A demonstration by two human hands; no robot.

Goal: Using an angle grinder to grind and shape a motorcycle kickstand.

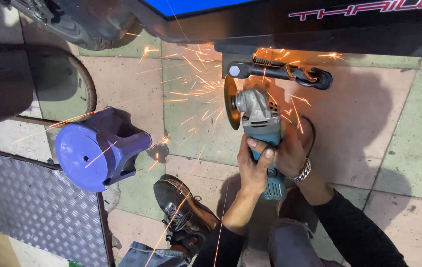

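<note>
Left of the angle grinder [258, 123] lies a blue plastic stool [97, 148] on its side, beside ridged metal plate [33, 207]. The grinder, teal-bodied with a grey metal head, holds its disc [230, 101] below a black steel bracket [280, 71], throwing orange sparks. The left hand [254, 165] and right hand [290, 151] are both clamped round its body, wrists bent upward.

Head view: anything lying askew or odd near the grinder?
Yes. The blue plastic stool lies tipped on its side on the tiled floor, left of the teal angle grinder, with sparks flying over it.
</note>
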